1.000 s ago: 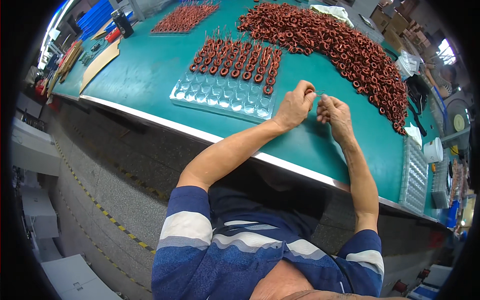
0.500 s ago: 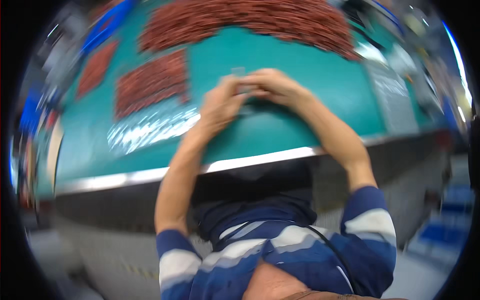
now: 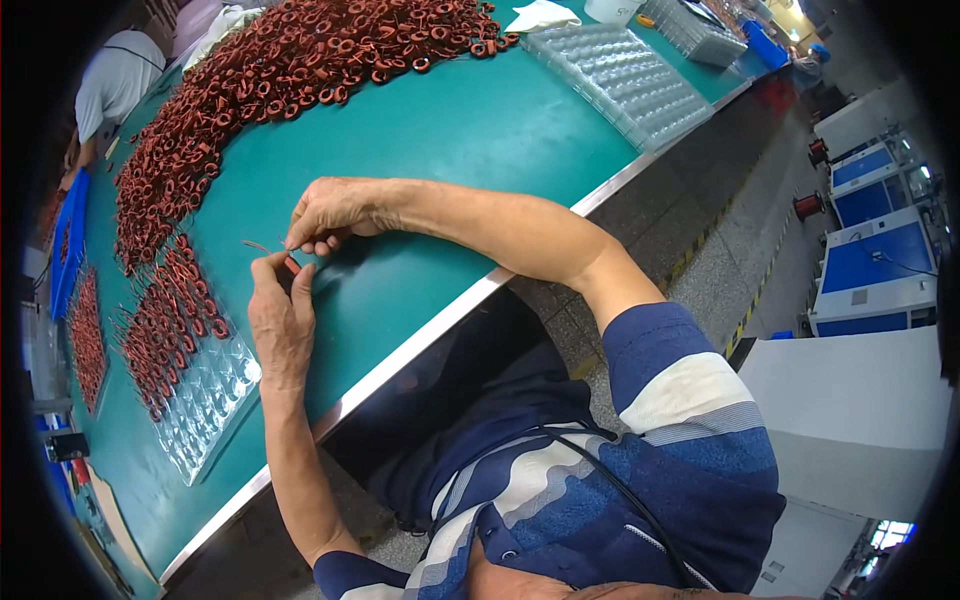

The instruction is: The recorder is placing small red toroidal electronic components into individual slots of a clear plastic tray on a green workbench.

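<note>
Here, left hand (image 3: 282, 325) and right hand (image 3: 330, 213), pinching copper coil (image 3: 290, 265)

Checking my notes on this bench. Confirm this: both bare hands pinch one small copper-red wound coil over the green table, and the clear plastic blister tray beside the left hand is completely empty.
Not quite. In the head view the clear plastic blister tray is partly filled with copper-red wound coils; only its near pockets are empty. The rest holds: left hand and right hand pinch one coil over the green table.

Bare green tabletop (image 3: 470, 130) right of the hands, coil heap (image 3: 260, 70) beyond, clear tray (image 3: 205, 400) left.
</note>
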